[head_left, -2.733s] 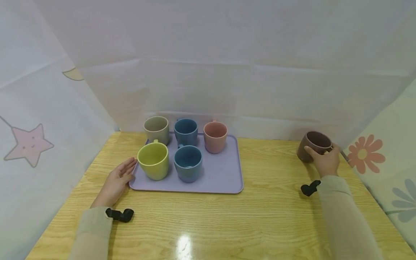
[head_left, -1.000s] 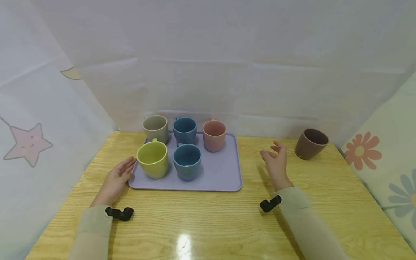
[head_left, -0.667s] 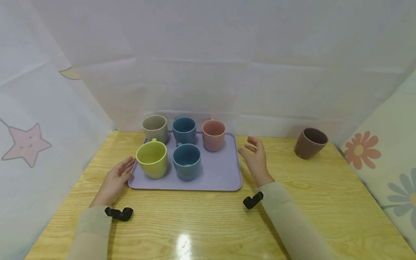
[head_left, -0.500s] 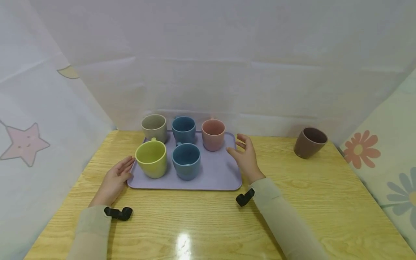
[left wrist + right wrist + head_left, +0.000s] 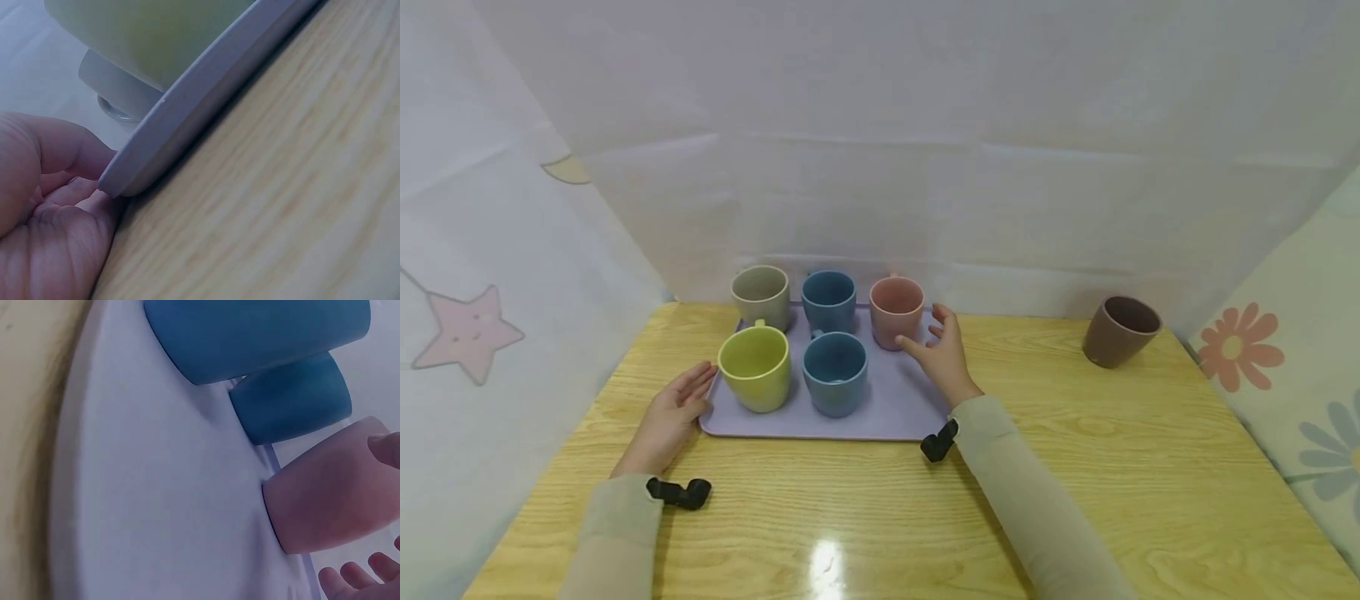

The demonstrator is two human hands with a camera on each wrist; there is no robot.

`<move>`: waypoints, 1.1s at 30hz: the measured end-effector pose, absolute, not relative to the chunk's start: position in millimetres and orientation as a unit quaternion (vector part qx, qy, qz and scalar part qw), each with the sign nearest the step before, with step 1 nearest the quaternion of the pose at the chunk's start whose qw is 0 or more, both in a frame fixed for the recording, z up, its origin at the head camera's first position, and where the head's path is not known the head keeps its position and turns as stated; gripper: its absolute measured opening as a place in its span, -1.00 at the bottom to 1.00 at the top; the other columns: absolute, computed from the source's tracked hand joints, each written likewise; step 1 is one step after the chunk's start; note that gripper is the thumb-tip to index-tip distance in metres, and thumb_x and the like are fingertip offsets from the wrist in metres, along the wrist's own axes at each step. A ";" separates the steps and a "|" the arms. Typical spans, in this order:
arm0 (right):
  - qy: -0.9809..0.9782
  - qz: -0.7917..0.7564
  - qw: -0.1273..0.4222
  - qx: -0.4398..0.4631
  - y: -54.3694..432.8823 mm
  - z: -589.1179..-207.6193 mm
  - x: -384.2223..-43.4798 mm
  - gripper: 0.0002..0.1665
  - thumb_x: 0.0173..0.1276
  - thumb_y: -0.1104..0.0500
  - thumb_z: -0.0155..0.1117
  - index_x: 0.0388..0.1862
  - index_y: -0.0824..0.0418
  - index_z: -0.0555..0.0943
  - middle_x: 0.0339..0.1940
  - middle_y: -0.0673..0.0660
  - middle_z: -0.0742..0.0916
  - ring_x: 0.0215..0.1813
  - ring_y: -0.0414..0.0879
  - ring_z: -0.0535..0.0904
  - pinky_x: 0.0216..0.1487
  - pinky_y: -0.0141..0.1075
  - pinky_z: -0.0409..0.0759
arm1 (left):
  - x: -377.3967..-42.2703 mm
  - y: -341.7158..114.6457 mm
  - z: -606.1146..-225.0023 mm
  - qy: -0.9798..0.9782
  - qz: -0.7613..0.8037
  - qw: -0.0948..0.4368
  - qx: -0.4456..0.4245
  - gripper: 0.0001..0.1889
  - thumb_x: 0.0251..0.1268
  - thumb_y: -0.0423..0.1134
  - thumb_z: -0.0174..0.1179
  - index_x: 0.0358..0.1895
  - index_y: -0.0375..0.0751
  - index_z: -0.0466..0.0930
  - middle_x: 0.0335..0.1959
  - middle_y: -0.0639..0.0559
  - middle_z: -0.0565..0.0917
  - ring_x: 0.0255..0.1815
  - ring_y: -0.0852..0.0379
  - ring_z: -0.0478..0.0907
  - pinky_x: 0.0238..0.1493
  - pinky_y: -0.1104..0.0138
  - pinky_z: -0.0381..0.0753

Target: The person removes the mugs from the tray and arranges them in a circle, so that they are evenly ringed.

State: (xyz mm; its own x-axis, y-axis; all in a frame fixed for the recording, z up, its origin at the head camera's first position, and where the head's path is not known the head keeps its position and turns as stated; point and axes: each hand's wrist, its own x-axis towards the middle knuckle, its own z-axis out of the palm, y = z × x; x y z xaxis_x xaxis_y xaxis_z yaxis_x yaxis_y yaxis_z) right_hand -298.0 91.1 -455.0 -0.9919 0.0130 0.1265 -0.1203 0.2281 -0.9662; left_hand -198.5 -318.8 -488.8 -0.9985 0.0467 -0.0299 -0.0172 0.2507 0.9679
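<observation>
My right hand (image 5: pixel 946 360) reaches over the tray's right side, curved around the pink mug (image 5: pixel 896 317). In the right wrist view the thumb overlaps the mug's (image 5: pixel 331 494) side, while the spread fingertips (image 5: pixel 356 575) stand apart from it. My left hand (image 5: pixel 668 417) lies at the left edge of the lilac tray (image 5: pixel 850 436), fingers loosely extended. Up close, the thumb and fingers touch the tray's corner (image 5: pixel 134 169). Also on the tray stand a yellow mug (image 5: pixel 758 379), a grey mug (image 5: pixel 762 298) and two blue mugs, one in front (image 5: pixel 835 375), one behind (image 5: pixel 829 302).
A brown mug (image 5: pixel 1118 333) stands alone at the back right of the wooden table (image 5: pixel 1075 467). A white cloth (image 5: pixel 880 167) hangs right behind the table, and patterned cloth closes in both sides.
My right hand let go of the brown mug, leaving it at the back right, and moved left over the tray to the pink mug. The left hand stayed at the tray edge.
</observation>
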 end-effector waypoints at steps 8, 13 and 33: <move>-0.794 0.607 0.034 0.006 82.4 -450.9 -308.3 0.10 0.25 0.02 0.54 0.61 0.12 0.09 0.57 0.18 0.28 0.53 0.17 0.26 0.48 0.01 0.40 | -199.4 -319.3 -490.2 0.786 0.617 0.033 0.007 -0.28 0.50 -0.54 -0.15 0.64 -0.33 -0.21 0.64 -0.27 -0.04 0.63 -0.20 -0.07 0.49 0.39 0.21; -0.794 0.606 0.044 0.025 78.7 -452.4 -316.8 0.09 0.22 0.06 0.57 0.58 0.11 0.12 0.55 0.15 0.31 0.51 0.13 0.28 0.49 -0.01 0.39 | -200.4 -320.3 -490.7 0.788 0.615 0.033 0.009 -0.28 0.50 -0.53 -0.14 0.64 -0.31 -0.20 0.64 -0.25 -0.03 0.63 -0.18 -0.06 0.49 0.38 0.21; -0.795 0.598 0.079 0.061 70.7 -456.9 -331.0 0.14 0.11 0.06 0.65 0.54 0.17 0.16 0.42 0.15 0.44 0.41 -0.01 0.41 0.44 -0.14 0.44 | -200.2 -316.9 -490.2 0.792 0.609 0.034 -0.009 -0.28 0.52 -0.51 -0.13 0.65 -0.28 -0.19 0.65 -0.21 -0.01 0.63 -0.16 -0.05 0.51 0.33 0.21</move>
